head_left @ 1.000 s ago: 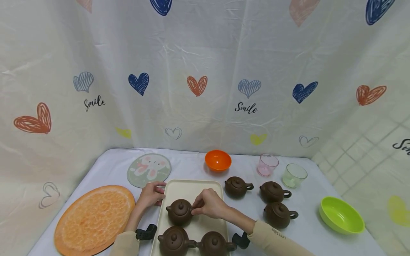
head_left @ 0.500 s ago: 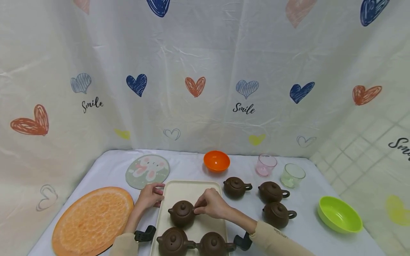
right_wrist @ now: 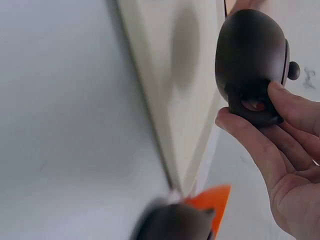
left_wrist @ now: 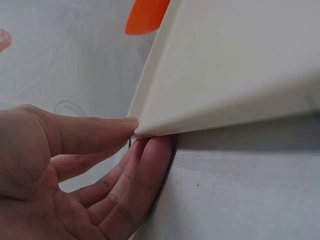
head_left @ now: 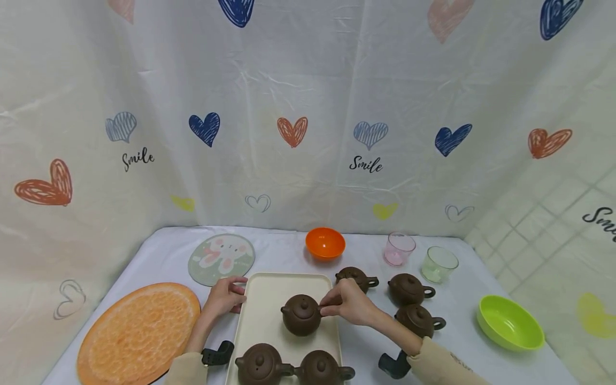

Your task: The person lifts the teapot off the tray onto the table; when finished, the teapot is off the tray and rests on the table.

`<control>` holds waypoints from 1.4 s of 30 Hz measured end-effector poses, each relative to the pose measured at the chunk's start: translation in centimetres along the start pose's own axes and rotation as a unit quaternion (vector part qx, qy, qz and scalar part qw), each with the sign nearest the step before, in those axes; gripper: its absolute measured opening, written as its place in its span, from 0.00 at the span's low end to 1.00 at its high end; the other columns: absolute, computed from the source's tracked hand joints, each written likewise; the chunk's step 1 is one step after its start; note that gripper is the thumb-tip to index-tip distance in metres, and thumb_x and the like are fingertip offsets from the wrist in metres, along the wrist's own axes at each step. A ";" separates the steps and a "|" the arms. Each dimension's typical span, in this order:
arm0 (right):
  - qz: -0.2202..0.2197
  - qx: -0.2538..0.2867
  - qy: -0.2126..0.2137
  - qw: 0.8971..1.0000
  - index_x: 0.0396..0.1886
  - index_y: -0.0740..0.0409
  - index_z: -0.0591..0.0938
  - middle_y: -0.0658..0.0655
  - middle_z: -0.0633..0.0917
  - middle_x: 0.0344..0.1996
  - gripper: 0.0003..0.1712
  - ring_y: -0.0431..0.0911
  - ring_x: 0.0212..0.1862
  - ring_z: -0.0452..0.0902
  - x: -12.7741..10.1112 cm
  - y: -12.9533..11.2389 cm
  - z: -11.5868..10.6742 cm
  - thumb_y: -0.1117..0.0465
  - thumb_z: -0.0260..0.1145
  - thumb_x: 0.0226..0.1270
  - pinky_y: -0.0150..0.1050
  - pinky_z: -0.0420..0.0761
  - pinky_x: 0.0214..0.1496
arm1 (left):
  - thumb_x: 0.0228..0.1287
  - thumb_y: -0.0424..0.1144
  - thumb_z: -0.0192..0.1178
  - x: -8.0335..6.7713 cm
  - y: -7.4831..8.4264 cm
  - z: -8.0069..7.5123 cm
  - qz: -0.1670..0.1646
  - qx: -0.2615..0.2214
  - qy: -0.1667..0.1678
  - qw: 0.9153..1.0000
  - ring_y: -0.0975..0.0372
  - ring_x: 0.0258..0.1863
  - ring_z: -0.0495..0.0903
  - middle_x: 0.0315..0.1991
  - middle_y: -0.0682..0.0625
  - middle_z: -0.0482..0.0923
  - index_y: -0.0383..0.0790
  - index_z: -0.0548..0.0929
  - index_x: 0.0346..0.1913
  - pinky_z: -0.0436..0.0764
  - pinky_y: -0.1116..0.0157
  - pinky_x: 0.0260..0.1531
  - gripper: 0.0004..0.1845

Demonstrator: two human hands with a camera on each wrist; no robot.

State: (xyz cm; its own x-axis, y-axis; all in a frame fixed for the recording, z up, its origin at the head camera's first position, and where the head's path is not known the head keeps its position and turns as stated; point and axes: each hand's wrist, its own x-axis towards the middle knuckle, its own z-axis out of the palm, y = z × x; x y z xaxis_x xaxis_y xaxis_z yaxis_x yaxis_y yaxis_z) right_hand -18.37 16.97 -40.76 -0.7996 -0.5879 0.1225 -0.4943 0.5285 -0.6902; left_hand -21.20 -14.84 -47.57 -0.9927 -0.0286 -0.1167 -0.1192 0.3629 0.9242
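My right hand (head_left: 350, 303) pinches the handle of a dark brown teapot (head_left: 301, 315) between thumb and fingers. In the right wrist view that teapot (right_wrist: 250, 52) hangs above the tray, its shadow falling below it. The cream tray (head_left: 262, 305) lies in the middle of the table. At its left edge, my left hand (head_left: 225, 297) holds on; the left wrist view has the thumb on top of the tray corner (left_wrist: 150, 120) and fingers underneath. Two more brown teapots, one on the left (head_left: 260, 366) and one on the right (head_left: 320, 369), sit at the tray's near end.
Right of the tray stand three teapots, one partly behind my right hand (head_left: 353, 276). Farther off are a pink glass (head_left: 399, 249), a green glass (head_left: 440, 264), an orange bowl (head_left: 325, 243) and a lime bowl (head_left: 510, 323). A bunny mat (head_left: 221, 259) and orange round mat (head_left: 139, 331) lie left.
My right hand has lifted the teapot and carried it right over the tray, a little toward the far side. The left hand stays on the tray's edge.
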 end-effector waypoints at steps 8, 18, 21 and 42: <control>0.020 0.001 0.018 1.000 0.31 0.65 0.88 0.53 0.88 0.26 0.06 0.32 0.25 0.76 -2.6 1.6 -2.5 0.68 0.73 0.52 0.28 0.79 0.26 | 0.48 0.21 0.61 0.1 0.0 0.1 0.003 0.011 0.003 1.000 0.60 0.19 0.79 0.31 0.43 0.77 0.29 0.78 0.55 0.84 0.61 0.18 0.25; 0.029 -0.008 0.029 0.999 0.31 0.64 0.89 0.54 0.88 0.27 0.06 0.34 0.26 0.79 -4.9 3.5 -4.7 0.67 0.73 0.52 0.30 0.82 0.28 | 0.48 0.20 0.61 -0.3 0.2 0.0 0.009 0.015 0.004 1.000 0.60 0.18 0.79 0.30 0.42 0.77 0.28 0.78 0.54 0.84 0.61 0.18 0.24; 0.025 -0.014 0.034 0.999 0.30 0.64 0.89 0.53 0.88 0.27 0.05 0.33 0.26 0.78 -5.3 4.2 -5.2 0.68 0.73 0.52 0.30 0.82 0.27 | 0.48 0.20 0.61 -0.4 0.2 0.0 0.012 0.014 0.004 1.000 0.60 0.18 0.79 0.30 0.43 0.77 0.28 0.78 0.54 0.84 0.61 0.18 0.24; 0.037 -0.035 0.046 0.998 0.27 0.63 0.89 0.53 0.88 0.23 0.04 0.33 0.26 0.79 -6.2 6.6 -5.7 0.68 0.75 0.48 0.29 0.80 0.25 | 0.49 0.20 0.60 -0.4 0.3 0.1 0.010 0.007 0.006 1.000 0.61 0.19 0.79 0.30 0.43 0.77 0.28 0.78 0.54 0.84 0.61 0.17 0.24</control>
State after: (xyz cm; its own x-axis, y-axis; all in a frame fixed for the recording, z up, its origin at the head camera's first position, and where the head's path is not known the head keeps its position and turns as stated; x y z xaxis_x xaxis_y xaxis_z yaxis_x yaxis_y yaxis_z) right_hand -18.64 27.59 -41.98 -0.8607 -0.4896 0.1399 -0.4532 0.6113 -0.6488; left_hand -20.82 -14.65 -47.32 -0.9950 -0.0317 -0.0944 -0.0994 0.3766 0.9210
